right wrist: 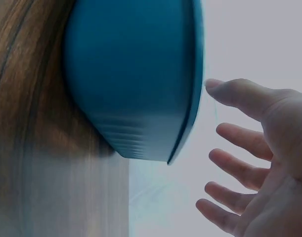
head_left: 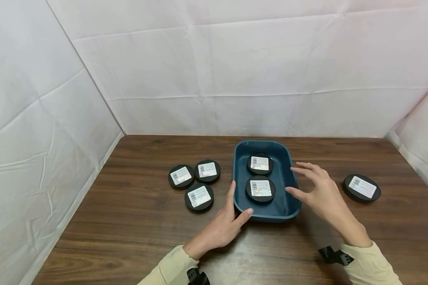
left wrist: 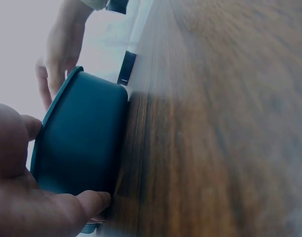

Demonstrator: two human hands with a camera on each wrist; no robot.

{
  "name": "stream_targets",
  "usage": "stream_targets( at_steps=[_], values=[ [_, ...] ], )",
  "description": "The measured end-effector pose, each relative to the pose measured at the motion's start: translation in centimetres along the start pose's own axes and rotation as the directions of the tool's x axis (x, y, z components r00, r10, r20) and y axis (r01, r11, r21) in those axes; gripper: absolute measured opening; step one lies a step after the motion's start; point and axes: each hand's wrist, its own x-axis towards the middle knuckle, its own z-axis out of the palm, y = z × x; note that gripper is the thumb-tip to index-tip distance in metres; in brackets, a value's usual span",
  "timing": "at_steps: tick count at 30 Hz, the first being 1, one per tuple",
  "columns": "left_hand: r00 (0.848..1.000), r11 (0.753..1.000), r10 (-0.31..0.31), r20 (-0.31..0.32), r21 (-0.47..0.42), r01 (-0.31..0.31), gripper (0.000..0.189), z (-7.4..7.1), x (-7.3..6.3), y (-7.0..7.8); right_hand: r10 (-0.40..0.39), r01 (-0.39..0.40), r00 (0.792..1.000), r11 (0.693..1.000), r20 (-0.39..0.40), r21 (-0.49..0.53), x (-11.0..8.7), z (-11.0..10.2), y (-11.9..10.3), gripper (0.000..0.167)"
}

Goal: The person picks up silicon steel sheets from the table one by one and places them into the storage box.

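Observation:
A dark blue plastic bin (head_left: 265,217) stands on the table. Inside it are two round black discs with white barcode labels, a rear disc (head_left: 260,164) and a front disc (head_left: 260,189). My left hand (head_left: 225,223) holds the bin's near left corner, thumb on the front rim and fingers along the left side. Over the bin's right rim hovers my right hand (head_left: 322,196), its fingers spread and nothing between them. In the right wrist view the thumb (right wrist: 235,94) of this hand overlaps the rim's edge.
Left of the bin, three more labelled black discs (head_left: 199,196) lie close together on the wooden table (head_left: 128,229). A single black disc (head_left: 361,188) lies to the right, beyond my right hand. White cloth walls (head_left: 235,79) enclose the table's back and sides.

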Motion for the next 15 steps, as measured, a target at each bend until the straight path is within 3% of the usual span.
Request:
stream_targets(
  at_steps=[8, 15],
  values=[
    [1.0, 1.0, 0.0, -0.003, -0.003, 0.0, 0.083, 0.1, 0.0, -0.1, 0.034, -0.034, 0.999, 0.999, -0.006, -0.025, -0.1, -1.2, 1.0, 0.055],
    [1.0, 1.0, 0.004, -0.001, -0.017, -0.004, 0.083, 0.1, 0.0, -0.1, 0.073, -0.072, 0.996, 0.997, 0.041, -0.023, -0.1, -2.0, 2.0, 0.054]
  ],
)
